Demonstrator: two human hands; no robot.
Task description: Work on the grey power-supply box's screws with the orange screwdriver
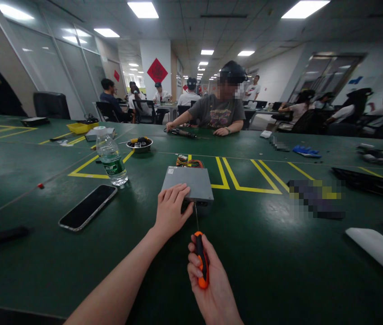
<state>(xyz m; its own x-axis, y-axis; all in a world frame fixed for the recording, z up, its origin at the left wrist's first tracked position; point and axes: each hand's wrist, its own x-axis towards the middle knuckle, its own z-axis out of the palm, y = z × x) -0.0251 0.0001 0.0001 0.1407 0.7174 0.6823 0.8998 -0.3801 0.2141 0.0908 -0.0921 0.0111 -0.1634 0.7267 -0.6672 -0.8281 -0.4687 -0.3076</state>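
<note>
A grey metal computer power supply [191, 178] lies on the green table in front of me, its bundle of coloured cables [191, 162] at the far side. My left hand [173, 210] grips its near left corner, fingers over the top and thumb against the near side. In my right hand [208, 271] is an orange and black screwdriver [202, 262], held by the handle. Its thin shaft points away from me and meets the near face of the power supply beside my left thumb. What the tip touches is too small to make out.
Left of the power supply stand a water bottle [112, 158] and a phone [88, 207]. Behind them are a metal bowl [139, 145] of small parts and a yellow tray [79, 128]. A co-worker [211, 108] sits across the table. A white panel [377, 248] lies at right.
</note>
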